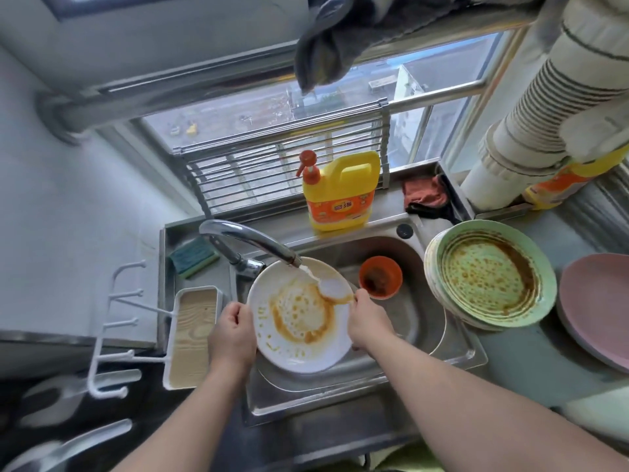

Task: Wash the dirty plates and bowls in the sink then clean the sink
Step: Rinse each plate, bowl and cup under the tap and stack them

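A white plate (299, 349) smeared with brown sauce tilts over the steel sink (425, 321). My left hand (233, 332) grips its left rim and my right hand (367, 320) grips its right rim. Water runs from the chrome faucet (245, 238) onto the plate's upper right part. A small orange bowl (380, 276) with brown residue sits in the sink behind the plate. A stack of dirty plates, topped by a green one (490, 272) stained with sauce, leans on the sink's right edge.
A yellow detergent bottle (340, 192) stands behind the sink. A green sponge (194, 257) lies at the back left, by a wood-patterned tray (192, 338). Pink plates (599, 304) sit on the right counter. A red cloth (425, 195) lies near the window.
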The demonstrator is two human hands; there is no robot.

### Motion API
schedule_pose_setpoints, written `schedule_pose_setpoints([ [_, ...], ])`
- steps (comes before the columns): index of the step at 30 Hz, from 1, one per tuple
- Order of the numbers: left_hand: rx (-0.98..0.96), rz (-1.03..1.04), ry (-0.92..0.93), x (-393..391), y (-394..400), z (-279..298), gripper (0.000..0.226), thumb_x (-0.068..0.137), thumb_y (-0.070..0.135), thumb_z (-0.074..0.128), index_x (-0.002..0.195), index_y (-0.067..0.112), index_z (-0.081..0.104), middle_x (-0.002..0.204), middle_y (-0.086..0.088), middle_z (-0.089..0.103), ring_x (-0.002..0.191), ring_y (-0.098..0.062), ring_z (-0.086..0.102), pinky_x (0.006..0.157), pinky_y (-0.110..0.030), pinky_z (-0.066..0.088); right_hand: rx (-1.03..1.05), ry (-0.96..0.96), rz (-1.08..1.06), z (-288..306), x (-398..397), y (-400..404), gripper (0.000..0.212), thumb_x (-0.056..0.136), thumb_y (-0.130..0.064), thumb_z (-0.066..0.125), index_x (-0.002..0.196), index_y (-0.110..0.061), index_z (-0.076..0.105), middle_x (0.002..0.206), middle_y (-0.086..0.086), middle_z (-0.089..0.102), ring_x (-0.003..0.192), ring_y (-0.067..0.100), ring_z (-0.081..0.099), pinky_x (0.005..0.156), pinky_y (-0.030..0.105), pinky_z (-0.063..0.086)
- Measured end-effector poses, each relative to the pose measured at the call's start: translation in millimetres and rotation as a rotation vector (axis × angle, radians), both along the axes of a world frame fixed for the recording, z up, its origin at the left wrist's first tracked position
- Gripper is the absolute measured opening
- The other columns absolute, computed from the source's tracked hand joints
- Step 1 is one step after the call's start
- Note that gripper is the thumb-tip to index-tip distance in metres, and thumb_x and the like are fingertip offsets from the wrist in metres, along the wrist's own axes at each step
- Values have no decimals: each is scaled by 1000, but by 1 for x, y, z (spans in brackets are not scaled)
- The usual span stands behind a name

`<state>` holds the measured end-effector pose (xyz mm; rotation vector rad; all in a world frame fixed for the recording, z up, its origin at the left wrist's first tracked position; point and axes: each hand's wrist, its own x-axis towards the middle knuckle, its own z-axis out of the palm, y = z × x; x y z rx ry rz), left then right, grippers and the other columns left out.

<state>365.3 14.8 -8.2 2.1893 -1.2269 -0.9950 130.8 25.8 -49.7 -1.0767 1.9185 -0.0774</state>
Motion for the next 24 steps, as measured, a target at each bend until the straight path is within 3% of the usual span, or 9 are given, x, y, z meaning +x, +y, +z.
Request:
schedule_pose_setpoints([
  [2, 65, -6, -1, 10, -2, -20, 29, 92, 48, 47, 83, 26, 64, 75, -1, 70, 77, -32, 69, 72, -51, 61, -49, 15, -9, 4, -4, -6, 12, 106, -18, 43, 116, -23, 42, 114, 14, 61, 101, 42, 64, 86, 55, 58],
  [4, 137, 10, 43, 9, -2, -32, 28, 90, 50, 46, 88, 31, 66, 80, -2, 72, 78, -33, 70, 73, -55, 63, -108, 46, -37, 9, -12, -11, 4, 107, -25, 35, 106, -27, 38, 101, 12, 61, 89, 40, 62, 78, 51, 55],
  [8, 272, 81, 284, -18, -2, -35, 25, 106, 27, 44, 99, 12, 64, 84, -17, 68, 67, -28, 63, 61, -39, 55, -217, 104, -33, 21, -36, -16, 21, 112, -41, 24, 107, -29, 41, 96, 10, 62, 85, 38, 59, 78, 50, 54],
  [11, 360, 141, 412, -33, -2, -40, 25, 106, 18, 40, 104, 3, 61, 74, -14, 61, 65, -25, 52, 57, -37, 46, -268, 138, -20, 31, -50, -17, 27, 111, -46, 24, 109, -29, 44, 95, 11, 64, 84, 38, 59, 77, 50, 54],
  [17, 424, 137, 498, -66, -4, -47, 30, 108, 28, 40, 108, 11, 64, 97, -16, 73, 79, -29, 69, 70, -39, 64, -435, 265, -6, 44, -69, -11, 28, 113, -43, 26, 109, -25, 47, 74, -2, 51, 74, 33, 51, 65, 42, 42],
  [24, 416, 165, 534, -80, -8, -50, 33, 108, 33, 40, 104, 9, 63, 92, -14, 65, 75, -27, 58, 60, -32, 57, -376, 265, -137, 47, -86, 2, 29, 112, -37, 33, 108, -21, 56, 90, 5, 60, 83, 33, 54, 69, 40, 39],
])
